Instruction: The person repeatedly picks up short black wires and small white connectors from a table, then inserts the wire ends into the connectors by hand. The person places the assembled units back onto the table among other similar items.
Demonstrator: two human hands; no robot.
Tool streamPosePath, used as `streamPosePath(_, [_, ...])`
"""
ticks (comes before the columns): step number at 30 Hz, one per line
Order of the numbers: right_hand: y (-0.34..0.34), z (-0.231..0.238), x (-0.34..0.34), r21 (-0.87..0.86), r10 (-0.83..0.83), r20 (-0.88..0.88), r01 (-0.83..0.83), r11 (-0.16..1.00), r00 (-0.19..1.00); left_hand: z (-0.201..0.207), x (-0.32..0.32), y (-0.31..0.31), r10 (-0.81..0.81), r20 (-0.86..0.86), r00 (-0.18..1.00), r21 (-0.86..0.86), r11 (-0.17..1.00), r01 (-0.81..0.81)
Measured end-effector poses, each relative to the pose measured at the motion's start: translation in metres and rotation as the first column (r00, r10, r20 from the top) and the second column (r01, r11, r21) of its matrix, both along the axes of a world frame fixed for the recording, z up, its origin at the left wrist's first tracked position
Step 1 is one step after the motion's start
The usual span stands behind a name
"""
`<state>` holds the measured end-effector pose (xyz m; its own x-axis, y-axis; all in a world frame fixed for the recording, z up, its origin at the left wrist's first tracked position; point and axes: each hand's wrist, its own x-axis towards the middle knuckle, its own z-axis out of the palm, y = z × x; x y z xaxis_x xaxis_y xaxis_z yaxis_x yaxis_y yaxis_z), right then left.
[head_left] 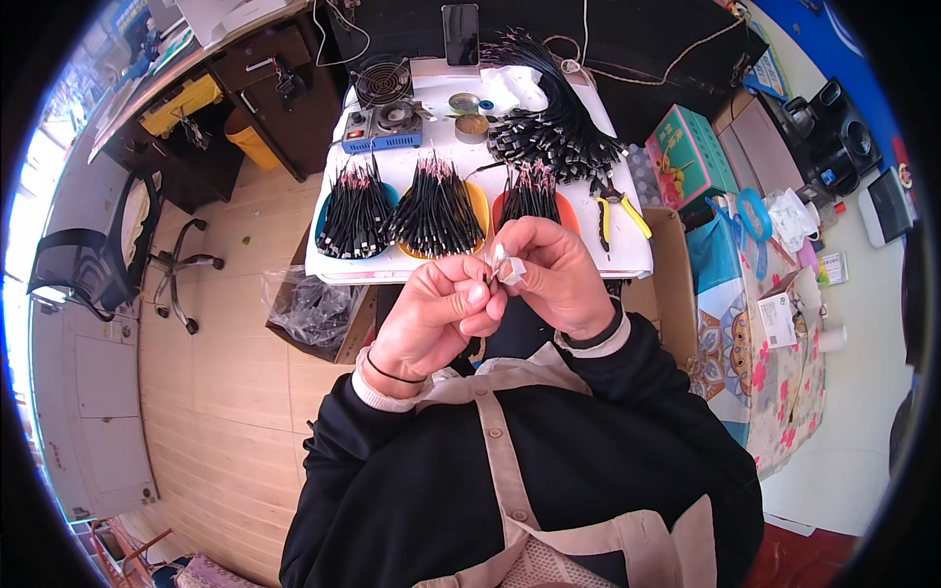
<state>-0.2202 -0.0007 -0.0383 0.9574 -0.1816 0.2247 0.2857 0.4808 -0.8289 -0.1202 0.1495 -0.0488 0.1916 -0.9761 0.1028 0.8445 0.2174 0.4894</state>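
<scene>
While both hands meet in front of the chest, we pinch a small silvery connector piece between them: left hand closed on it from below, right hand curled over it from above. A thin black lead runs down from the piece; we cannot tell where it ends. Just beyond the hands lies the white worktable. On its near edge sit three dishes of black cable ends: a blue tray, an orange tray, a red tray. Yellow-handled pliers lie beside the red one. Farther back we note a large bundle of black cables, a small fan and a phone. Floor is pale wood; an office chair stands well to the left.
</scene>
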Motion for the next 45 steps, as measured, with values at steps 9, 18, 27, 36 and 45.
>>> streamPosePath(9, [0.001, 0.021, -0.008, -0.177, 0.021, -0.151, -0.048, 0.983, 0.988, 0.002, 0.005, 0.01, -0.074, 0.048, 0.996, 0.068, 0.995, 0.071])
streamPosePath(18, [0.014, 0.006, -0.004, 0.001, -0.067, -0.086, 0.067, 0.998, 0.994, -0.005, -0.005, 0.005, 0.218, 0.146, 0.965, -0.028, 0.976, -0.217])
streamPosePath(27, [0.001, -0.013, -0.006, 0.056, 0.067, -0.13, -0.061, 0.997, 0.989, -0.01, -0.01, 0.007, 0.348, 0.676, 0.65, 0.02, 0.873, -0.488])
streamPosePath(36, [-0.057, -0.068, -0.018, -0.239, -0.251, -0.29, 0.184, 0.953, 0.924, -0.038, -0.004, -0.022, 0.285, 0.677, 0.679, 0.166, 0.839, -0.518])
streamPosePath(45, [-0.138, -0.119, 0.006, -0.96, -0.795, -0.055, 0.186, 0.208, 0.604, -0.055, 0.002, -0.043, 0.308, 0.569, 0.763, 0.225, 0.834, -0.504])
